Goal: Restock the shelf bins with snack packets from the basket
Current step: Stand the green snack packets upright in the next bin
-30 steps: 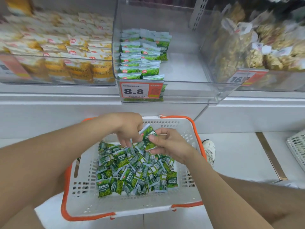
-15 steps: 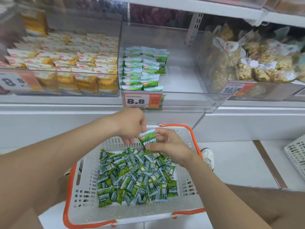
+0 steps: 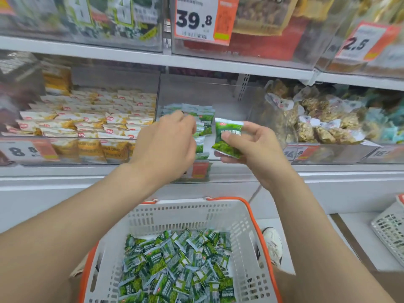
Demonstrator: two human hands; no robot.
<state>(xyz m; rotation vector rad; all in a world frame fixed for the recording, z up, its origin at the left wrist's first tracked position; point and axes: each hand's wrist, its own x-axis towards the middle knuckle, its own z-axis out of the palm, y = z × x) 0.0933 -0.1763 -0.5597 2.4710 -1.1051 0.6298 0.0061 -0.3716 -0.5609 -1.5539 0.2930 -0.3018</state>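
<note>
We see the right hand holding one green packet upright, with the thumb on its printed face and the other fingers curled behind and under it. The packet hangs just above the front edge of the middle bin, to the right of the stack of like green packets along the bin's left side.

The left hand reaches over that same front edge with its back toward us and its fingers bent down onto the stack. Its fingertips are hidden, so we cannot tell whether they grip anything. The two hands are near each other but apart, and a strip of the stack shows between them. An orange tag on the bin's front is mostly hidden behind the left wrist.

Below the arms sits the basket, white with an orange rim. Loose packets of the same green kind are heaped across its bottom, thickest toward the near side.

The bin to the left holds yellow packets in rows, and the bin to the right holds clear bags of brown snacks. On the shelf above, a price label reads 39.8. A white shoe shows on the floor just beside the basket's right rim. Part of a second basket shows at the right edge.
</note>
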